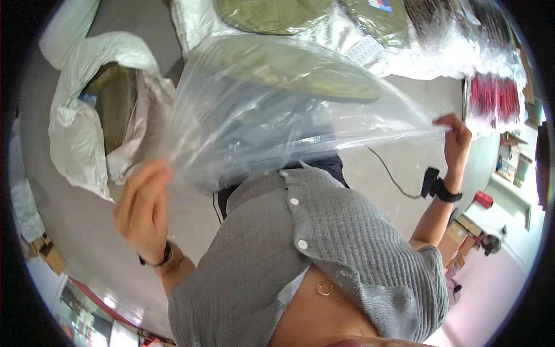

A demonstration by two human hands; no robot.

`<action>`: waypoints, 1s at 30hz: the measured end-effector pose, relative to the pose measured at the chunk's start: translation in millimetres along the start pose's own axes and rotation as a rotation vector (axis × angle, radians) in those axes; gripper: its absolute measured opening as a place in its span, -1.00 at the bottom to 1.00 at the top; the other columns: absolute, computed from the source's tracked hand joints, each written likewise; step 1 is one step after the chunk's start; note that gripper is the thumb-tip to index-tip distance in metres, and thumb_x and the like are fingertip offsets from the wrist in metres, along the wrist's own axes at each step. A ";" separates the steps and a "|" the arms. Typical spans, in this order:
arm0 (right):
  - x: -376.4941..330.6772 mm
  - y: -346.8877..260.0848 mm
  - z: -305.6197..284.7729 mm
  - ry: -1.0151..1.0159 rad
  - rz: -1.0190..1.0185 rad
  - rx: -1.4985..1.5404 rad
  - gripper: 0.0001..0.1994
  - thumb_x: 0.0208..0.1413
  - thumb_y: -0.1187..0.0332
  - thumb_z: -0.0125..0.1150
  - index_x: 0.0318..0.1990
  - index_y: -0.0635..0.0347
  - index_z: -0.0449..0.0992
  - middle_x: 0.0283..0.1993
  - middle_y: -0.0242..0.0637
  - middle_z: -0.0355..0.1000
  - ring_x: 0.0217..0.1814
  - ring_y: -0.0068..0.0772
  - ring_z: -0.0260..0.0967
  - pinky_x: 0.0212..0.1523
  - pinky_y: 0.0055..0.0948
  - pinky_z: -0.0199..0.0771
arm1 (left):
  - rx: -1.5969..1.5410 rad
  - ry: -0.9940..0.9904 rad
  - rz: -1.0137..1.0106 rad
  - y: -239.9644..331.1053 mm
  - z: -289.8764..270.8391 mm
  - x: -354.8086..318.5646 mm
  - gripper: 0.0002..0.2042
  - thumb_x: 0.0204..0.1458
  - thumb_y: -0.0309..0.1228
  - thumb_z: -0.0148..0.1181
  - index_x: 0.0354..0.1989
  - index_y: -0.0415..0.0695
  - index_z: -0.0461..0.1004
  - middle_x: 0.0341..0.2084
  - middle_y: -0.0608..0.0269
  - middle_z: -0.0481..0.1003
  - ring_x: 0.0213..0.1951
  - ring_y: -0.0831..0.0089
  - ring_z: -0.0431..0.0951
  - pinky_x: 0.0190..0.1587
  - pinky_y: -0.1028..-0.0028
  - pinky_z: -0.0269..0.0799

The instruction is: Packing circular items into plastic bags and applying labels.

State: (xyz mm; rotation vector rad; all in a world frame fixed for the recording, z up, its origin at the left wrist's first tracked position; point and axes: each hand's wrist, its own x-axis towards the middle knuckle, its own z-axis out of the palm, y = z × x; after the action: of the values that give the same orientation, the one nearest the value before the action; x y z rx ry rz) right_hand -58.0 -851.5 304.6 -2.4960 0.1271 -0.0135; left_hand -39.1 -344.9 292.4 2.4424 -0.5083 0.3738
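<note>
A large clear plastic bag [260, 136] is stretched wide in front of my body. My left hand [143, 211] pinches one corner at the lower left, its fingers slightly blurred. The opposite corner is gripped by my right hand [455, 136], farther out to the right. Through the film shows a rounded olive-green item [289, 72]; whether it is inside the bag or behind it, I cannot tell. Each wrist wears a dark band, and a black device with a cable sits at the right one.
At the left, an open white sack [69, 136] holds olive-green goods [115, 107]. Wrapped olive packages [274, 14] lie on white sheeting along the far side. Red wrapped goods [494, 99] stand at the far right, cardboard boxes [454, 237] below them. A black cable [393, 180] hangs near my right wrist.
</note>
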 end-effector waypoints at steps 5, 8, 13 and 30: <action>-49.3 62.6 17.6 -0.918 0.542 0.572 -0.87 -0.06 0.54 0.07 -0.33 0.40 0.46 -0.35 -0.19 0.45 -0.24 -0.41 0.40 -0.21 -0.43 0.42 | -0.526 -0.780 -0.682 -23.7 7.9 -26.3 -0.82 -0.22 -0.70 0.05 -0.40 -0.23 0.46 -0.50 0.23 0.46 -0.46 0.44 0.47 -0.41 0.54 0.39; -44.3 146.9 50.5 -0.844 0.692 0.691 -0.66 -0.03 0.31 0.14 -0.15 0.37 0.39 -0.25 -0.15 0.43 -0.18 -0.37 0.39 -0.16 -0.39 0.41 | -0.373 -1.263 -0.644 -81.7 2.3 -38.5 -0.81 -0.17 -0.63 0.08 -0.32 -0.21 0.45 -0.44 0.24 0.45 -0.47 0.48 0.47 -0.41 0.54 0.39; 33.4 219.0 146.7 -0.049 0.907 1.052 -0.31 0.04 -0.08 -0.08 0.07 0.45 0.13 0.07 -0.01 0.20 0.11 -0.18 0.16 0.07 -0.23 0.19 | -0.770 -0.380 -0.955 -153.7 76.3 43.5 -0.56 0.03 -0.23 0.01 0.04 -0.20 0.18 -0.22 0.15 0.37 -0.28 0.43 0.43 -0.27 0.46 0.36; 102.0 152.6 185.6 0.009 0.333 1.269 -0.69 0.08 0.23 -0.05 -0.18 0.33 0.34 -0.29 -0.25 0.40 -0.35 -0.45 0.39 -0.36 -0.48 0.48 | -1.160 -0.501 -1.059 -206.3 202.4 76.2 -0.68 -0.04 -0.28 0.03 -0.17 -0.24 0.41 -0.21 0.20 0.44 -0.20 0.39 0.44 -0.14 0.47 0.34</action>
State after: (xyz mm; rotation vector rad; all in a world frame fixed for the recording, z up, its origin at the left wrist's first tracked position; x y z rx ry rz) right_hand 37.5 -871.7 62.5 -1.1913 0.3918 0.0261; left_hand 148.2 -337.1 59.7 1.3122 0.3640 -0.7833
